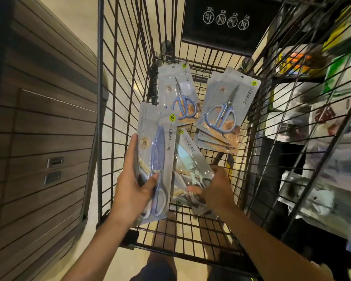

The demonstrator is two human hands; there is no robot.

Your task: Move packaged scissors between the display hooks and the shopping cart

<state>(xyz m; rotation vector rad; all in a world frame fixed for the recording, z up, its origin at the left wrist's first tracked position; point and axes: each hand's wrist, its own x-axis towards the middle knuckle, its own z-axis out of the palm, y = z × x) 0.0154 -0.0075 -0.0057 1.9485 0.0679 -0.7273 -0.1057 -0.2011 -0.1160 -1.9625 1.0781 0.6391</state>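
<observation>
1. The left hand [136, 191] grips a long-bladed scissors pack [156, 159] upright above the shopping cart [118, 118].
2. The right hand [215, 189], nearer the cart floor, pinches the green-handled scissors pack [188, 159]; its long axis runs away from the person.

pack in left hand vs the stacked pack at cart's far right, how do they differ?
The pack in the left hand holds long, slim scissors with small loops; the stacked pack holds short-bladed scissors with wide round handles.
The held pack is gripped by the left hand above the cart; the stacked pack lies on a pile inside it.
The held pack is narrow and tall; the stacked pack is wider.
Both are grey, with bluish scissors.
</observation>
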